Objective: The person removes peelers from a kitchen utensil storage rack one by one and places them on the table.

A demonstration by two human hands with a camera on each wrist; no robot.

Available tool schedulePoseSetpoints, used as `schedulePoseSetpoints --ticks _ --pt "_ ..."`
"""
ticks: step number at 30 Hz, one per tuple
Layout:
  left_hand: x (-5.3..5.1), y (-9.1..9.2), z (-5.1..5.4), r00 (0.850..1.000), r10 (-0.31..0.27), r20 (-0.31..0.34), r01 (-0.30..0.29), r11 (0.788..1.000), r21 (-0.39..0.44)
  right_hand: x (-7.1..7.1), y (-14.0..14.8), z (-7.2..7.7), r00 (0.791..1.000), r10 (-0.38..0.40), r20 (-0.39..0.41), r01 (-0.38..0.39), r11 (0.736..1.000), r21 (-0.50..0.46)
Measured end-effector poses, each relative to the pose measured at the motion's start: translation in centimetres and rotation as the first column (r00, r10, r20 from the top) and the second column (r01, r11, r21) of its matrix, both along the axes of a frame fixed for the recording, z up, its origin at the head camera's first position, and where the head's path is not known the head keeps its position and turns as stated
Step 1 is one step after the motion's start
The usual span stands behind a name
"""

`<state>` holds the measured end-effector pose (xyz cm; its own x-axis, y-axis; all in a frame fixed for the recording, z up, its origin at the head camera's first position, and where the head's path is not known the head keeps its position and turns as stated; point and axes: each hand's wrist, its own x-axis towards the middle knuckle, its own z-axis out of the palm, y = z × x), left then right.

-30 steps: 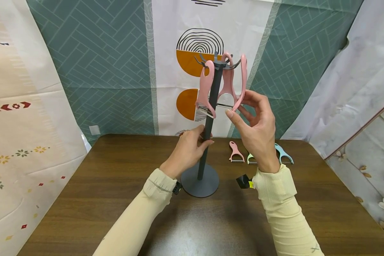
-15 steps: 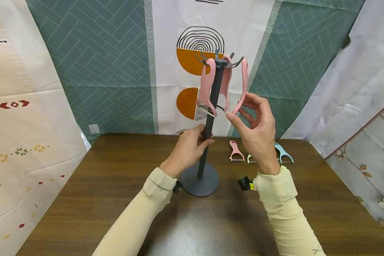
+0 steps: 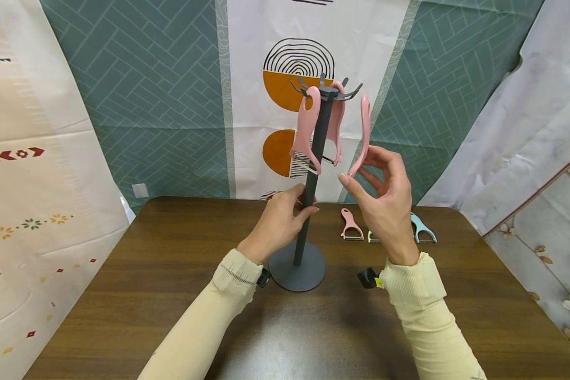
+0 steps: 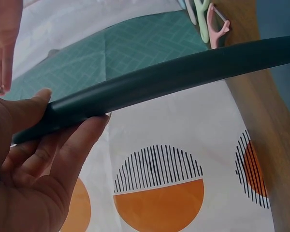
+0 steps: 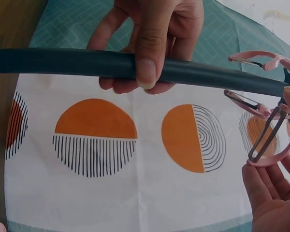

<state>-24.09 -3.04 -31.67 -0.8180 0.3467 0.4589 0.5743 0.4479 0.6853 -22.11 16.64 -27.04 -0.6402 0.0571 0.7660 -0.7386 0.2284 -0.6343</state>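
Note:
My left hand (image 3: 277,221) grips the dark grey pole (image 3: 320,140) of an upright stand topped with a ring of hooks (image 3: 330,92). In the right wrist view its thumb (image 5: 147,72) lies across the pole. Two pink peelers hang from the hooks, a near peeler (image 3: 306,126) left of the pole and another peeler (image 3: 336,119) behind it. To the right, my right hand (image 3: 385,203) pinches a third pink peeler (image 3: 365,124) by its blade end. Its handle points up, just apart from the nearest hook tip. The right wrist view shows its blade (image 5: 266,137).
The stand's round base (image 3: 296,268) rests on the brown wooden table (image 3: 195,248). Behind my right hand lie a pink peeler (image 3: 350,226), a partly hidden green peeler (image 3: 372,237) and a blue peeler (image 3: 423,229). A patterned cloth (image 3: 171,105) hangs beyond the table.
The peeler in my right hand has come off its hook, moving right and slightly down. The peeler behind the pole has turned more edge-on. My left hand keeps its grip on the pole.

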Motion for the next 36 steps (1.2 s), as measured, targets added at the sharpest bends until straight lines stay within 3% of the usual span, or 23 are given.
schedulePoseSetpoints --ticks 36 --pt "0.0 -0.1 0.1 1.0 -0.001 0.001 0.001 1.0 -0.003 0.9 1.9 -2.6 0.988 -0.126 0.085 0.119 0.989 0.084"
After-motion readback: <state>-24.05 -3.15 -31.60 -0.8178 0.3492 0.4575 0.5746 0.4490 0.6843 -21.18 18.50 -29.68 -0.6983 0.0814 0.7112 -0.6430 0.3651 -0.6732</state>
